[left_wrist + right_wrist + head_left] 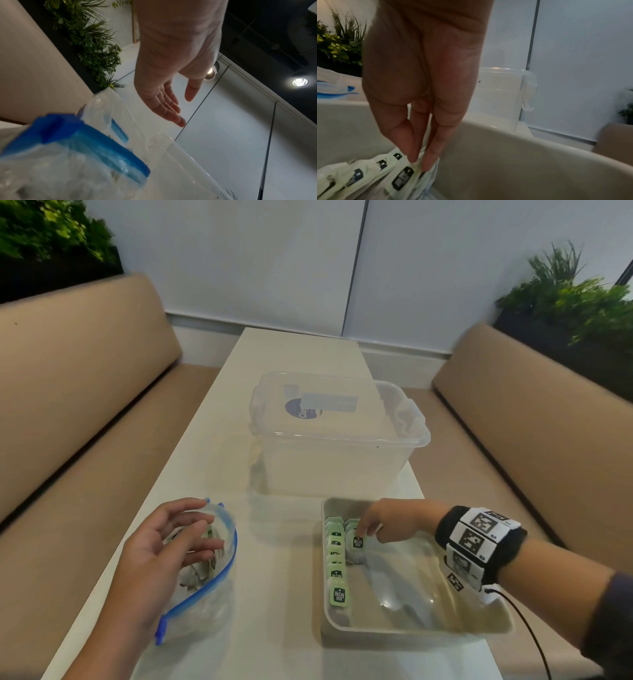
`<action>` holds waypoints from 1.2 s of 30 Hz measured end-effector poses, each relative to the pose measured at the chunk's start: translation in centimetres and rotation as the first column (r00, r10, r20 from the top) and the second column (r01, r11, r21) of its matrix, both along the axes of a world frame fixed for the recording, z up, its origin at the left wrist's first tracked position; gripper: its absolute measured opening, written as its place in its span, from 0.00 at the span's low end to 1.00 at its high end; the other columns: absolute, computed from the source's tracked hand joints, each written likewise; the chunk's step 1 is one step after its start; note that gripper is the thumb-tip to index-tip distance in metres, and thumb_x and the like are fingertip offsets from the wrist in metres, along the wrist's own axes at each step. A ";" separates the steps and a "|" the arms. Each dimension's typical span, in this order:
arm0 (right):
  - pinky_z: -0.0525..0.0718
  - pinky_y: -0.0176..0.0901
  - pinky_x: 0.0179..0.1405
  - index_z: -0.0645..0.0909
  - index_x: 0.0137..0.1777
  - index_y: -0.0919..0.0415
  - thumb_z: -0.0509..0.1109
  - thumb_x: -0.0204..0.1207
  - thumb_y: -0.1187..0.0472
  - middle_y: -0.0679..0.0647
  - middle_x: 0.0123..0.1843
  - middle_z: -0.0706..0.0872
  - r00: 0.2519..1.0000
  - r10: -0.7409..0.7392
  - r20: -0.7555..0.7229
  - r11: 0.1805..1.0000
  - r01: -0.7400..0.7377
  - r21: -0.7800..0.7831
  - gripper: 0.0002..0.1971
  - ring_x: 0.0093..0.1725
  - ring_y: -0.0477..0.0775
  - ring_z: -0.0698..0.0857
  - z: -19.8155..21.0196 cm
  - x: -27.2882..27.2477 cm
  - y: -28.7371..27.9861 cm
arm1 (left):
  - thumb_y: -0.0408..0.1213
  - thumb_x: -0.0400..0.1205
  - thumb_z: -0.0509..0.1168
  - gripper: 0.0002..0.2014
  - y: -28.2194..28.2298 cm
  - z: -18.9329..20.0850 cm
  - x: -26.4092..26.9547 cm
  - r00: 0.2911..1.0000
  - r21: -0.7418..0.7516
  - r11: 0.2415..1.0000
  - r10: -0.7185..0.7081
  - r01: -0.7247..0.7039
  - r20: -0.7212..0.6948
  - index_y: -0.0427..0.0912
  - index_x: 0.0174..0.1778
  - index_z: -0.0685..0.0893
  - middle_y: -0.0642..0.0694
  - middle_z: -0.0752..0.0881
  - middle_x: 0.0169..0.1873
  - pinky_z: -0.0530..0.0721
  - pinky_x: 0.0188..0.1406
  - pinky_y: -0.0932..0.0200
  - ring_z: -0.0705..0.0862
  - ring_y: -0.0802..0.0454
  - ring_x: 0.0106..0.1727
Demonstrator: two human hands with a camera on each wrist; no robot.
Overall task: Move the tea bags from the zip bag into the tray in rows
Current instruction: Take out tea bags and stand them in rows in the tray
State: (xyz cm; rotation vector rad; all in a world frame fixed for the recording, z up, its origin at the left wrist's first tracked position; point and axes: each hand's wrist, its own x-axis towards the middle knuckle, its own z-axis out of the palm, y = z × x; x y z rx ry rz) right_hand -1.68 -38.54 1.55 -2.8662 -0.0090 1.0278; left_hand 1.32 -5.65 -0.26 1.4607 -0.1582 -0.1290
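Observation:
A beige tray (421,630) sits near the table's front right. Along its left side stands a row of green-tagged tea bags (336,570), with a second row begun beside it. My right hand (368,534) pinches the top of a tea bag (357,542) in that second row; the right wrist view shows thumb and fingers (412,152) closed on the tea bag (402,178). A clear zip bag (202,570) with a blue zipper lies at the front left, open, with tea bags inside. My left hand (191,529) hovers over its mouth with relaxed fingers, holding nothing.
A clear plastic storage box (337,436) stands in the middle of the white table (274,577), behind the tray. Tan bench seats (85,392) run along both sides. Planters (575,309) stand behind the benches.

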 end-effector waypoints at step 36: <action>0.76 0.48 0.58 0.72 0.69 0.58 0.73 0.70 0.50 0.55 0.60 0.82 0.882 0.455 0.126 0.889 -0.440 -0.131 0.28 0.57 0.57 0.79 -5.5 9.7 24.8 | 0.76 0.45 0.73 0.69 4.1 -11.6 -1.3 0.994 0.525 0.846 -0.043 0.091 -0.103 0.59 0.81 0.50 0.52 0.64 0.78 0.76 0.71 0.47 0.70 0.53 0.76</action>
